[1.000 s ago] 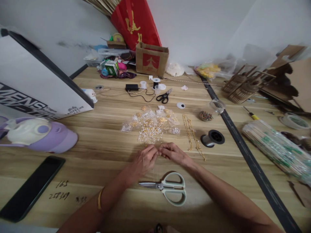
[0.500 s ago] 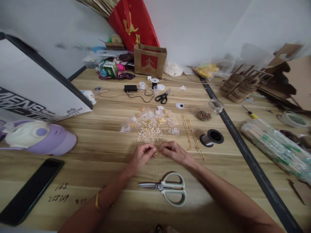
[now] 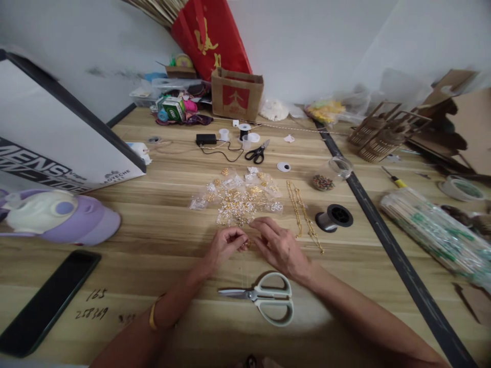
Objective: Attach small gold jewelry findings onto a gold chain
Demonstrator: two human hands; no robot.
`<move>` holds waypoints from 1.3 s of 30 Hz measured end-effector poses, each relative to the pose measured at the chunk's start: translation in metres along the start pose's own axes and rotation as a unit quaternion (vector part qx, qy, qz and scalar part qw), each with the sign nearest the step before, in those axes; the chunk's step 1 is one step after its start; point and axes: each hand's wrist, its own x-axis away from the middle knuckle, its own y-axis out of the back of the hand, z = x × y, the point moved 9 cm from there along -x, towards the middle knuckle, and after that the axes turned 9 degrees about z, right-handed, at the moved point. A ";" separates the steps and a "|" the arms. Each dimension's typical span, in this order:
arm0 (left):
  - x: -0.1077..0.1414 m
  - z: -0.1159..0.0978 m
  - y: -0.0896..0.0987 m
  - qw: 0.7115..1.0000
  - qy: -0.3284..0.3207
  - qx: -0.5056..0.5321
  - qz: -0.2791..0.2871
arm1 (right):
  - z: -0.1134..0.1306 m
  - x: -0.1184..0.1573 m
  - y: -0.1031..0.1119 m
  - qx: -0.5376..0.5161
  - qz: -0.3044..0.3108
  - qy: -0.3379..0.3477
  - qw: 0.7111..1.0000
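My left hand (image 3: 226,248) is closed in a pinch on a small gold beaded piece (image 3: 247,244), whose exact kind is too small to make out. A thin clear thread seems to hang below it. Close on the right, my right hand (image 3: 282,248) has its fingers stretched out and apart, with the fingertips at the near edge of a pile of clear and gold beads (image 3: 236,204). Small clear bags of findings (image 3: 210,197) lie around the pile. Below the hands lie scissors (image 3: 268,296) with pale handles, blades pointing left.
Gold chains (image 3: 303,214), a spool of clear line (image 3: 333,218) and a tipped jar of beads (image 3: 330,176) lie right. Black scissors (image 3: 258,152) are farther back. At left are a phone (image 3: 49,301), a purple bottle (image 3: 72,217) and a large box (image 3: 57,138).
My right hand has opened out from a pinch, its fingers stretching toward the bead pile. My left hand stays in place with the gold beaded piece.
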 end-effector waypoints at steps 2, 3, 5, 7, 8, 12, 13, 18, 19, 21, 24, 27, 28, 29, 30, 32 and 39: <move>0.000 0.000 -0.001 1.000 -0.003 -0.003 0.001 | -0.001 0.000 -0.012 -0.035 0.041 -0.007 0.999; 0.000 -0.001 -0.001 1.000 -0.006 -0.002 0.002 | -0.002 -0.001 -0.016 -0.056 0.047 -0.008 0.997; 0.001 -0.001 -0.001 1.000 -0.011 0.000 0.005 | -0.008 -0.002 -0.022 -0.103 0.047 -0.013 0.993; 0.001 -0.002 -0.001 1.000 -0.015 0.001 0.003 | -0.015 -0.004 -0.023 -0.142 0.028 -0.017 0.989; 0.001 -0.003 0.000 1.000 -0.017 -0.002 -0.001 | -0.018 -0.005 -0.023 -0.153 0.022 -0.020 0.988; 0.001 -0.003 0.004 1.000 -0.014 -0.014 -0.016 | -0.023 -0.005 -0.021 -0.153 -0.008 -0.016 0.988; 0.001 -0.002 0.004 1.000 -0.012 -0.014 -0.018 | -0.022 -0.004 -0.020 -0.146 -0.017 -0.011 0.989; 0.000 -0.001 0.006 1.000 -0.010 -0.006 -0.023 | -0.022 -0.002 -0.023 -0.088 -0.021 0.000 0.996; 0.000 -0.001 0.006 1.000 -0.010 -0.003 -0.021 | -0.022 -0.002 -0.024 -0.075 -0.016 0.001 0.997; 0.000 -0.001 0.005 1.000 -0.010 -0.001 -0.021 | -0.022 -0.002 -0.027 -0.050 -0.008 0.005 0.999; 0.000 -0.001 0.006 1.000 -0.014 -0.003 -0.024 | -0.019 -0.001 -0.030 -0.014 0.004 0.011 1.000; 0.000 0.001 0.006 0.999 -0.017 0.004 -0.028 | -0.016 -0.001 -0.030 0.012 0.012 0.009 1.000; 0.000 0.002 0.006 0.999 -0.015 0.010 -0.028 | -0.015 -0.001 -0.030 0.016 0.013 0.008 1.000; 0.000 0.002 0.006 0.999 -0.013 0.016 -0.026 | -0.015 -0.001 -0.030 0.018 0.013 0.007 1.000; 0.000 0.003 0.005 0.999 -0.010 0.023 -0.024 | -0.014 -0.001 -0.029 0.017 0.012 0.007 1.000; 0.000 0.002 0.004 0.999 -0.007 0.035 -0.018 | -0.014 -0.001 -0.029 0.004 0.009 0.006 1.000; -0.001 0.002 0.003 0.998 -0.001 0.068 -0.013 | -0.019 -0.002 -0.029 -0.057 -0.002 -0.009 0.998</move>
